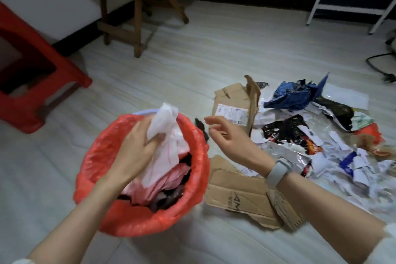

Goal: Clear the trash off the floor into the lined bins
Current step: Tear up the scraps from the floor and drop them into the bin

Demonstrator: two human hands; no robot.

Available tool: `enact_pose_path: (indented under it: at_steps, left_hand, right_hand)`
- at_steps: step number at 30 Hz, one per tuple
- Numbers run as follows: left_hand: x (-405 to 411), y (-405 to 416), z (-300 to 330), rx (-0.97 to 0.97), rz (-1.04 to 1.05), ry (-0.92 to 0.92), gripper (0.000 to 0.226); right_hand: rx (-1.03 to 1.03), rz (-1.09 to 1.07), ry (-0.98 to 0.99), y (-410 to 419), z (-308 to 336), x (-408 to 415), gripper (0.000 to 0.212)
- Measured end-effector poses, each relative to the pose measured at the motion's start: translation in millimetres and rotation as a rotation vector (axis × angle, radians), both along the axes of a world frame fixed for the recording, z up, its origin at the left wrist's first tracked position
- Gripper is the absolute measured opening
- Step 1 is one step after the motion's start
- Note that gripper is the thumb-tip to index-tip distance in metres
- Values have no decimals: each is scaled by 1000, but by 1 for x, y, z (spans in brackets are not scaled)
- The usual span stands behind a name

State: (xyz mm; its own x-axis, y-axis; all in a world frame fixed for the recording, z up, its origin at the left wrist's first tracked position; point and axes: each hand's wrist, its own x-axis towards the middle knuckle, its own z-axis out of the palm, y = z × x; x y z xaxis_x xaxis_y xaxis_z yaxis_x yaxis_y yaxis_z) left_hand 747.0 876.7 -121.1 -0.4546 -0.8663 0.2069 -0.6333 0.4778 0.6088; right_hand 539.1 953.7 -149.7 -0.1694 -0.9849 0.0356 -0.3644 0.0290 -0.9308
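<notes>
A bin with a red liner stands on the floor at centre left, holding pink and dark trash. My left hand grips a white plastic bag over the bin's mouth. My right hand hovers just right of the bin with relaxed fingers and holds nothing; a grey band sits on its wrist. A trash pile spreads across the floor to the right: a torn cardboard box, a flat cardboard piece, a blue plastic bag, a black wrapper, silver foil and several paper scraps.
A red plastic stool stands at the left. Wooden legs of a stand rise at the back centre. A white metal frame is at the back right, with a black cable on the floor beside it.
</notes>
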Motion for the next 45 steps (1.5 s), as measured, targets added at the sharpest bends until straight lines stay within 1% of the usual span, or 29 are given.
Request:
enact_pose_path:
  at_steps: [2,3,4,6,8,9,11,13,15,17,20,22,23,25,27,28,30,34,37,40,42,45]
  left_hand:
    - [30,-2,-29,41,-34,-374,54]
    - [41,-2,-43,94,-30,-522,59]
    - [48,-2,-56,116,-29,-629,65]
    - [48,-1,-80,-10,-116,-736,70]
    - [37,-1,-95,-74,-224,-858,72]
    - [32,-1,-103,-47,-278,-912,72]
    - [30,1,-123,69,-367,-1024,78]
    - [30,2,-137,101,-419,-1059,89]
    - [30,-2,-148,121,-453,-1099,86]
    - [26,-8,-152,199,-463,-1130,84]
    - [19,-19,-144,353,-459,-1101,77]
    - [13,-25,-121,441,-467,-1054,71]
    - [10,-29,-103,455,-497,-1044,70]
    - [5,-42,-60,412,-552,-1067,69]
    - [1,-58,-22,309,-553,-1027,56]
    - [-1,-66,-4,264,-553,-963,48]
    - [-10,-77,25,213,-552,-827,42]
    - [-52,-69,63,206,-529,-659,33]
    - [-101,-45,61,218,-551,-506,38]
    - [-157,-9,29,346,-623,-417,42]
    - [-187,11,-6,429,-620,-437,46]
    - [-220,31,-76,566,-518,-542,50]
  right_hand:
    - [-10,69,100,-5,-11,18,39]
    - [-8,101,147,-7,-16,26,44]
    - [8,125,184,-9,-21,33,48]
    - [35,143,214,-13,-29,42,55]
    - [33,140,195,-16,-35,46,61]
    - [40,139,175,-17,-38,47,62]
    - [55,132,145,-18,-42,46,62]
    - [58,135,130,-17,-45,45,62]
    - [66,145,113,-16,-46,44,58]
    - [73,149,104,-15,-46,44,57]
    - [86,134,137,-16,-39,45,58]
    - [115,117,156,-14,-31,43,56]
    - [133,98,151,-14,-26,42,53]
    - [187,33,130,-14,-12,38,44]
    - [242,-15,137,-15,5,32,35]
    - [265,-34,157,-14,14,26,33]
    - [304,-61,214,-10,33,11,31]
    - [373,-143,344,6,59,-35,32]
    - [440,-216,392,22,59,-78,32]
    - [561,-221,443,44,31,-126,32]
    - [632,-204,476,55,2,-152,33]
    - [682,-181,438,71,-50,-184,33]
